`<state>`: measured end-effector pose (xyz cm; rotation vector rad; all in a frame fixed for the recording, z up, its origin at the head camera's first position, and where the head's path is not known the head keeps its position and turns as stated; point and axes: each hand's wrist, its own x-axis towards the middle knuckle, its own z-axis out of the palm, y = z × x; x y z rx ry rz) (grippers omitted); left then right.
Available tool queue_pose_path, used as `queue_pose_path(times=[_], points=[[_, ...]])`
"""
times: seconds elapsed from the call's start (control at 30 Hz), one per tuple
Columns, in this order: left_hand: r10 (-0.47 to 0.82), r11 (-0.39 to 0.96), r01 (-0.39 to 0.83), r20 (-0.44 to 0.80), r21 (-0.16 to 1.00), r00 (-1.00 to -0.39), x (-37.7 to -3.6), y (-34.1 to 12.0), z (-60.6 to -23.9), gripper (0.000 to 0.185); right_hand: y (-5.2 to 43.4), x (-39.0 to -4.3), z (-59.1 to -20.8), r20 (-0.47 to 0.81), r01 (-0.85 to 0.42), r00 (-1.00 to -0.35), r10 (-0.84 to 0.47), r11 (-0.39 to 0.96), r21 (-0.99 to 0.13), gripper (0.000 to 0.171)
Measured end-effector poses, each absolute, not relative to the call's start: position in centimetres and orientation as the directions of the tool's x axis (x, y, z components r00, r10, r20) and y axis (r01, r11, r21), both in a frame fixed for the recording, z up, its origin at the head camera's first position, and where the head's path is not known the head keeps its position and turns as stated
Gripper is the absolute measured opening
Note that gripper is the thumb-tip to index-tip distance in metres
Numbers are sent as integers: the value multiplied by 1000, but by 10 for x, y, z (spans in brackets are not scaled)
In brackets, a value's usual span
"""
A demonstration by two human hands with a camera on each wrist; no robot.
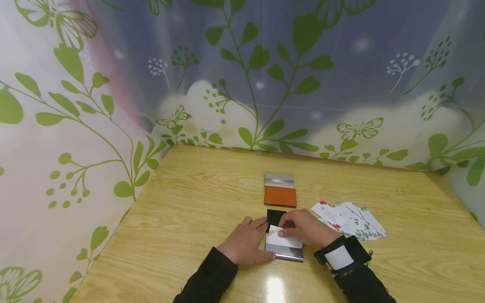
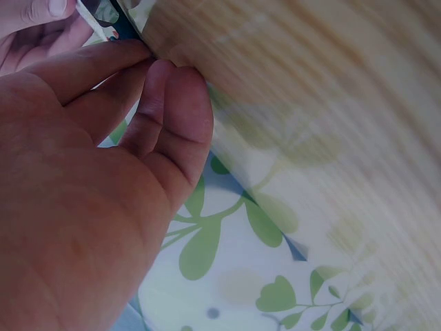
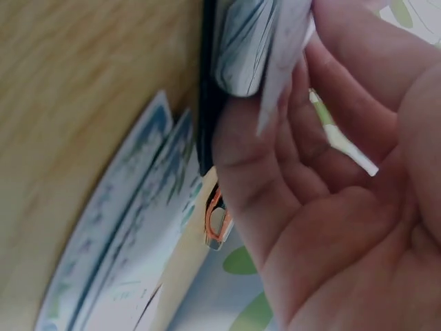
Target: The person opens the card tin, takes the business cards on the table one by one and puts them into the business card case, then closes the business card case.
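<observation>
An opened card holder lies on the table, with a black flap point(image 1: 275, 215) at its far side and a shiny silver metal body point(image 1: 289, 253) nearer me. My right hand point(image 1: 306, 228) pinches a white card point(image 1: 278, 238) between thumb and fingers, over the metal body. In the right wrist view the card point(image 3: 281, 65) stands tilted beside the curved metal. My left hand point(image 1: 243, 243) rests at the holder's left side, fingertips against the black flap and thumb at the lower metal edge. Whether the card touches the inside of the holder is hidden.
Beyond the opened holder lie an orange card holder point(image 1: 280, 197) and, touching it, a grey-and-silver one point(image 1: 278, 180). Fanned cards with floral prints point(image 1: 352, 221) spread to the right of my right hand. A leaf-patterned curtain point(image 1: 250, 84) borders the wooden table point(image 1: 189, 202).
</observation>
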<state>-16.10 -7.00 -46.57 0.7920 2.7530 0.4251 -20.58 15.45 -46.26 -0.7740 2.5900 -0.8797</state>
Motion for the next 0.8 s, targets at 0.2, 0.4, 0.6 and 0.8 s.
queue_pose_path(times=[0.2, 0.4, 0.6, 0.8], points=[[546, 813, 474, -157, 338, -823, -161, -70, -465, 85, 152, -202, -462, -87, -426, -798, -596, 660, -619, 12], [551, 808, 476, -158, 347, -820, -160, -71, -463, 84, 151, -199, -458, -117, -429, -776, -620, 655, -622, 22], [555, 806, 483, -152, 343, -818, -160, -71, -463, 84, 150, -197, -455, -141, -414, -777, -613, 668, -619, 22], [554, 805, 481, -151, 348, -818, -159, -71, -462, 84, 150, -196, -454, -145, -394, -801, -581, 693, -604, 20]])
